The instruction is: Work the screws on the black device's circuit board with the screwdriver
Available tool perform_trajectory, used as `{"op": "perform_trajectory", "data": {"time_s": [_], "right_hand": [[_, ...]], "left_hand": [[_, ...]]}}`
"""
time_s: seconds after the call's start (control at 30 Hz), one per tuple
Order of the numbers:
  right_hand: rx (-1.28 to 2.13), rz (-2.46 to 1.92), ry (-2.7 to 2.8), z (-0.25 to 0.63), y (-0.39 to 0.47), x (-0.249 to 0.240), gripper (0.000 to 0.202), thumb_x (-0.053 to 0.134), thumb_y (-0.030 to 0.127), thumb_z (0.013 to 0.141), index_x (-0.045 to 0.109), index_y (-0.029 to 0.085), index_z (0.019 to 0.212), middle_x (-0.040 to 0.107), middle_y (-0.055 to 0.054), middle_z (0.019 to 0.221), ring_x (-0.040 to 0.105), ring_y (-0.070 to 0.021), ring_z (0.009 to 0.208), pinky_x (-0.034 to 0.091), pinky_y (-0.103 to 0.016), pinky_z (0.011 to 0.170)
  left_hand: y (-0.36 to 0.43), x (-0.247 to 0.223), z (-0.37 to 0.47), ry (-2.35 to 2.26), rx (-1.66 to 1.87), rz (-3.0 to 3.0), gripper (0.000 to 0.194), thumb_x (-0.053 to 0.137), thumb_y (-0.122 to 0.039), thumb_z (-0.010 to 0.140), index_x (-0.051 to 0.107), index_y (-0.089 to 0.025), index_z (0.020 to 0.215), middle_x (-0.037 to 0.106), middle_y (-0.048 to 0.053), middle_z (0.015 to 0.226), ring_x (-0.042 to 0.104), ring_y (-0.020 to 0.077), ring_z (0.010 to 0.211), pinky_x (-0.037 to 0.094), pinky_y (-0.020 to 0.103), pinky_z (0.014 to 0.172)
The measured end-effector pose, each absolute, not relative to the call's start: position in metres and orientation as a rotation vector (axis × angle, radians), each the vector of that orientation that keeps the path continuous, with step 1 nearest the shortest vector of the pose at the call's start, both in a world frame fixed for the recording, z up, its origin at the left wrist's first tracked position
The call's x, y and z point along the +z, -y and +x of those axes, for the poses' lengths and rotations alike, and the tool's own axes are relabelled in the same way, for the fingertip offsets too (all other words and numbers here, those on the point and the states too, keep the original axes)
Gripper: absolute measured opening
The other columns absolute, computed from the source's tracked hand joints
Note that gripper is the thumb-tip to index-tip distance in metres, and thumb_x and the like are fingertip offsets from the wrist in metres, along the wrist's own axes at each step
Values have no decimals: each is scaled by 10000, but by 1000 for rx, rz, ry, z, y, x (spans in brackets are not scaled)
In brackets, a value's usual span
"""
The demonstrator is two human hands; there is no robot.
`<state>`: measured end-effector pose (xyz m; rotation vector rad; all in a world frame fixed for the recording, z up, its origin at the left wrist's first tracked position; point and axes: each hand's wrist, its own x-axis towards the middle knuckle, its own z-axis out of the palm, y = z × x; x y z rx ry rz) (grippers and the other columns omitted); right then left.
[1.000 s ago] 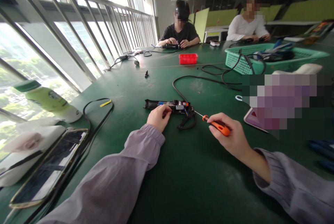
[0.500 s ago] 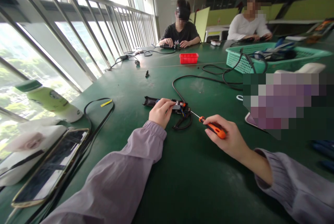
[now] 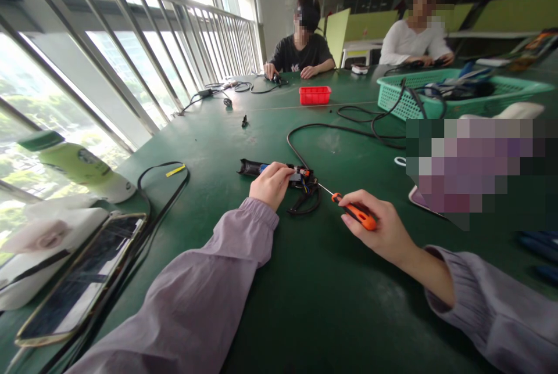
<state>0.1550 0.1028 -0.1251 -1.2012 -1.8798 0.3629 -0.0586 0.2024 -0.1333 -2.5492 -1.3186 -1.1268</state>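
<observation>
My left hand [image 3: 271, 184] is closed on a black tube-shaped electrical device [image 3: 249, 167] that lies on the green table. Its right end is open, with small wires, a grey part and an orange part showing, and a black power cord [image 3: 300, 156] runs from it. In my right hand [image 3: 383, 226] is a screwdriver [image 3: 358, 214] with an orange and black handle, pointing up and left. The metal tip reaches the device's right end; whether it sits in a screw is too small to tell. My left fingers hide the middle of the device.
A red box [image 3: 314, 95] and a small black part [image 3: 244, 122] are farther back. At right stands a green basket [image 3: 418, 108] with cables. A phone [image 3: 87, 281], strap [image 3: 168, 191] and bottle [image 3: 78, 165] lie left. Two people sit across the table [image 3: 314, 304].
My hands and the screwdriver hold nearly the same position. The view has shifted slightly. Across the table, the person in black has moved a hand and a dark object to the left.
</observation>
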Motion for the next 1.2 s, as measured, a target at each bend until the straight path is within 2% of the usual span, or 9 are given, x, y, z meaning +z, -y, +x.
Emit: {"op": "perform_trajectory", "data": {"time_s": [0.17,0.3,0.43,0.57,0.67,0.83,1.03,1.2], "right_hand": [[354,-1189,1895,155,-103,-126,91,555,238,754,526,201,831,560,24,681,477,-87,521,391,-215,523],[353,-1184,1903,155,-103,-127,96,562,239,750,520,203,829,531,37,644,453,-80,497,380,-208,501],[368,-1191,1907,156,-103,-127,104,562,242,749,517,204,834,531,35,652,457,-83,498,377,-212,500],[358,-1179,1919,157,-104,-126,111,565,246,744,514,208,835,529,37,649,455,-81,495,377,-211,498],[361,-1170,1926,156,-104,-126,105,561,249,747,511,209,831,516,40,633,455,-81,495,379,-210,497],[350,-1196,1915,156,-104,-127,120,575,262,730,516,214,823,528,39,632,466,-88,499,389,-218,504],[392,-1241,1796,158,-106,-129,92,552,256,764,543,202,838,621,-9,776,566,-128,639,430,-238,585],[432,-1261,1772,158,-107,-130,101,546,273,779,554,202,850,639,-23,820,598,-154,713,443,-250,611]], "left_hand": [[-204,-134,-59,1353,-1129,-2530,195,448,-219,870,632,-197,932,651,19,891,588,115,805,471,215,728],[-206,-136,-62,1307,-1091,-2479,182,483,-259,857,660,-215,865,649,13,855,572,135,811,471,240,735],[-197,-136,-69,1285,-1053,-2455,213,479,-247,841,644,-215,973,616,36,945,573,134,831,481,243,742],[-176,-138,-78,1337,-848,-2647,229,454,-195,813,634,-205,953,606,34,929,574,136,808,487,255,719],[-165,-142,-83,1317,-730,-2783,238,488,-183,767,658,-224,928,614,26,901,553,164,822,475,306,752],[-161,-143,-82,1301,-707,-2867,267,522,-253,776,660,-262,1004,595,36,945,519,180,861,447,342,768],[-160,-137,-71,1305,-642,-2894,251,519,-327,802,652,-272,1008,584,35,957,508,183,854,436,351,766],[-159,-132,-65,1412,-613,-2834,290,546,-242,720,591,-203,1003,582,39,929,506,203,869,443,360,782]]}}
